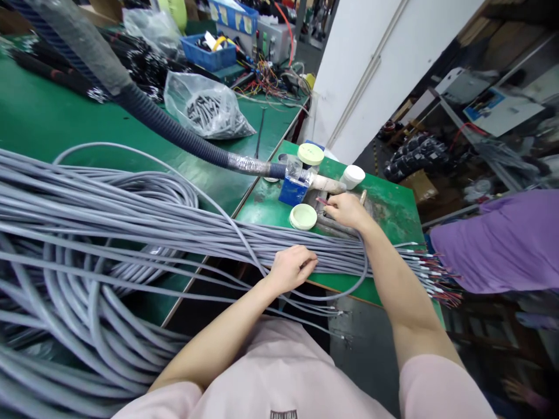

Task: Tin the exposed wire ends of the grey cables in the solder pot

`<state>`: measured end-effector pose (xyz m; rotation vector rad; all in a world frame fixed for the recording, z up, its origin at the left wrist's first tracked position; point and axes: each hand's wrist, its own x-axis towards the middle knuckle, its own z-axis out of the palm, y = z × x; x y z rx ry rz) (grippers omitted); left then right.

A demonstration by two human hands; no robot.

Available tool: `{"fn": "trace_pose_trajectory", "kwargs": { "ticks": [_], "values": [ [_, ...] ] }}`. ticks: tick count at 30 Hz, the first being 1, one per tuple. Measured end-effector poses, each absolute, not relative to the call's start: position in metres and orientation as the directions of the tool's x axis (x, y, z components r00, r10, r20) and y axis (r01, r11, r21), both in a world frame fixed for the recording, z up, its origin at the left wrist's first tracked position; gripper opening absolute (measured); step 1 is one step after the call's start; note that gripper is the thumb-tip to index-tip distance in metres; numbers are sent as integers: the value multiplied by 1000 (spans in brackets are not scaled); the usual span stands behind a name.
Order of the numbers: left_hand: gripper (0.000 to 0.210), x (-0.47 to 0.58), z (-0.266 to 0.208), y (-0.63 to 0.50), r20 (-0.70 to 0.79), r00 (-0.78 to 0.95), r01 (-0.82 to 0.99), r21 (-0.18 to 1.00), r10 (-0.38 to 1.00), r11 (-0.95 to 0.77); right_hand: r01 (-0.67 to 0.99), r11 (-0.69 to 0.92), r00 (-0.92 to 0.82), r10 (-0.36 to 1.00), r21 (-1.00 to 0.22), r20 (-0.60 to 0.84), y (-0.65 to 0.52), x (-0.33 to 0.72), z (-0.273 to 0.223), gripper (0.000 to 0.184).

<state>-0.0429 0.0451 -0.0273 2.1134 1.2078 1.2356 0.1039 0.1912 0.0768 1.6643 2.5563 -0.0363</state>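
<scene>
Pointing leftward, axis crosswise, reddish cable end (322,201) pinched in right grip (347,210), left grip (292,267) unclear

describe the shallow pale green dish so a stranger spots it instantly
Find the green tabletop by the white pillar, crossed by a bundle of grey cables. Just beyond the cables, left of the wearer's right hand, sits the shallow round pale green dish. Its pale green lookalike stands behind the glossy blue box; this one sits in front.

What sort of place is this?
Probably a cable-assembly workshop: a long bundle of grey cables with stripped ends showing coloured wires, green worktables, and a clear bag of small grey parts.
</scene>
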Motion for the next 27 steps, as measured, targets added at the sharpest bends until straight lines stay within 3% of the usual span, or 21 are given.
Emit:
{"fn": "trace_pose_trajectory", "kwargs": {
  "ticks": [9,27],
  "values": [
    [14,-43,-29,47,520,231,465,683,822,-563,992,111,-106,991,65,-81,216,175,59,26],
    [13,-42,-28,48,523,230,476,675,821,-564,1000,21,-20,995,10,-99,237,185,31,22]
  ]
}}
